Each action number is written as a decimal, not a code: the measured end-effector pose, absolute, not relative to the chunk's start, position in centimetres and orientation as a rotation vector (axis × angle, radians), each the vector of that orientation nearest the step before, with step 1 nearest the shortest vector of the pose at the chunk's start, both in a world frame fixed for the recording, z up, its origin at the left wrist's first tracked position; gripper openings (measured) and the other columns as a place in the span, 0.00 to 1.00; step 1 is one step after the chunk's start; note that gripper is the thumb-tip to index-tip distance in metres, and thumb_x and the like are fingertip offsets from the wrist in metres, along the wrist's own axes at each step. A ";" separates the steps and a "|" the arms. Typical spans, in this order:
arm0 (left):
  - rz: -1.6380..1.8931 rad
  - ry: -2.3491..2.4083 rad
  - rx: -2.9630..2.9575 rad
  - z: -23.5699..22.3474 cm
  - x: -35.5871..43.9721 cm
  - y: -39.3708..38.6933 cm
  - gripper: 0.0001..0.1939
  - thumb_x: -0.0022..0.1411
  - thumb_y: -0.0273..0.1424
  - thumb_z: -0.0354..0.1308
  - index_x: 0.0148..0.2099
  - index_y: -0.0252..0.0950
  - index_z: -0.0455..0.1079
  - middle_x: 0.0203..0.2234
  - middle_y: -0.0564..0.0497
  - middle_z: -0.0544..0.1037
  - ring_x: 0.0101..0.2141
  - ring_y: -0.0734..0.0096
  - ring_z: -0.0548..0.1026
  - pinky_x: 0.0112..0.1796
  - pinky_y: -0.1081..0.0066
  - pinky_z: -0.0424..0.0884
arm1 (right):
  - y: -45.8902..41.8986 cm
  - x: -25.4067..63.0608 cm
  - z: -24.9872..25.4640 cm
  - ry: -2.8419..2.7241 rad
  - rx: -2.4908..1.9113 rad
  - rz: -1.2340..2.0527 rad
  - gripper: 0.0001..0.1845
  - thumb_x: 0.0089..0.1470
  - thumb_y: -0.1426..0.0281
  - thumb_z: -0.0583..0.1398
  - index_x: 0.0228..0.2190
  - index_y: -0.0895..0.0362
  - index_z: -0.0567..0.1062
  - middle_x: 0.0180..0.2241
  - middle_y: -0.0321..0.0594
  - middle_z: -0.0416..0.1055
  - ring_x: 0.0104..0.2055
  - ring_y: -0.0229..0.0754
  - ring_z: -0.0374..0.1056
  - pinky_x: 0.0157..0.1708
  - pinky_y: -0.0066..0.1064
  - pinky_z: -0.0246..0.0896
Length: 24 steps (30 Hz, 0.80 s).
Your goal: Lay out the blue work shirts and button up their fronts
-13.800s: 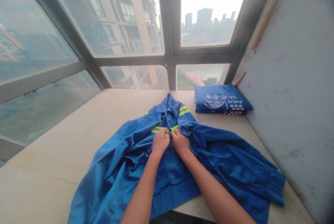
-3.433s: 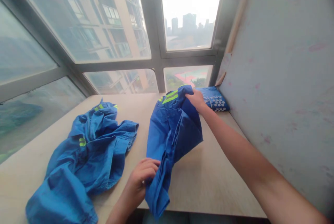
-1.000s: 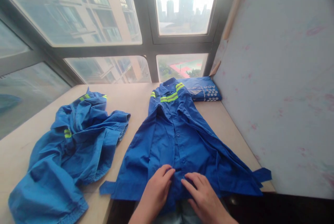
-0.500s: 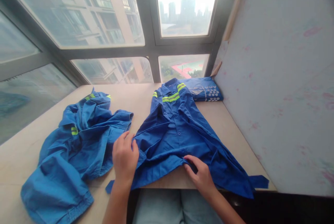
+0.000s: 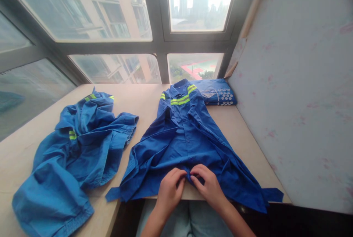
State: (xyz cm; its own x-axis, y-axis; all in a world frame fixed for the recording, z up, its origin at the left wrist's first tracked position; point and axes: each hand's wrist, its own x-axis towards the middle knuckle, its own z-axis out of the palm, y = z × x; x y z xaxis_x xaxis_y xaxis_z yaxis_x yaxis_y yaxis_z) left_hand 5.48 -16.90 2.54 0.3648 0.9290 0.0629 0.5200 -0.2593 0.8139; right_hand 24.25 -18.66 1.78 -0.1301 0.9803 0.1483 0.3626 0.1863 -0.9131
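A dark blue work shirt [image 5: 179, 141] with yellow-green and grey reflective bands lies front up, its collar toward the window and its hem at the near table edge. Buttons run down its middle, and its sleeves are laid along the front. At the bottom centre of the placket, my left hand [image 5: 171, 187] pinches the fabric between thumb and fingers. My right hand [image 5: 205, 183] pinches the same spot from the other side, fingertips nearly meeting the left ones. Whether a button is between the fingers is hidden.
A lighter blue work jacket [image 5: 79, 148] lies crumpled on the pale table [image 5: 149, 101] at the left. Behind the shirt's right shoulder is a blue printed package [image 5: 217, 92]. A flower-patterned wall [image 5: 298, 93] bounds the right side, with windows [image 5: 201, 5] behind.
My left hand has moved right, from the shirt's left side to the bottom of the placket, and now pinches there beside my right hand. My right hand stays at the hem.
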 end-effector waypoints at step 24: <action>0.612 1.298 1.878 5.1 6.1 -17.5 0.08 0.63 0.29 0.54 0.41 0.40 0.73 0.39 0.47 0.74 0.42 0.64 0.74 0.45 0.66 0.71 | -19.2 24.5 3.5 -1.665 -1.325 1.089 0.11 0.61 0.64 0.58 0.36 0.55 0.78 0.35 0.41 0.76 0.38 0.42 0.72 0.39 0.31 0.67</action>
State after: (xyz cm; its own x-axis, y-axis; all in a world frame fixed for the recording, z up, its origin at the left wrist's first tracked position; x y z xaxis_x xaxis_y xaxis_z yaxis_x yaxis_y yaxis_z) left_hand 6.06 -17.47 5.05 0.3686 0.9290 -0.0334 0.5656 -0.1956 0.8012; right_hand 24.51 -19.20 3.45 -0.1989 0.9793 0.0382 0.3577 0.1088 -0.9275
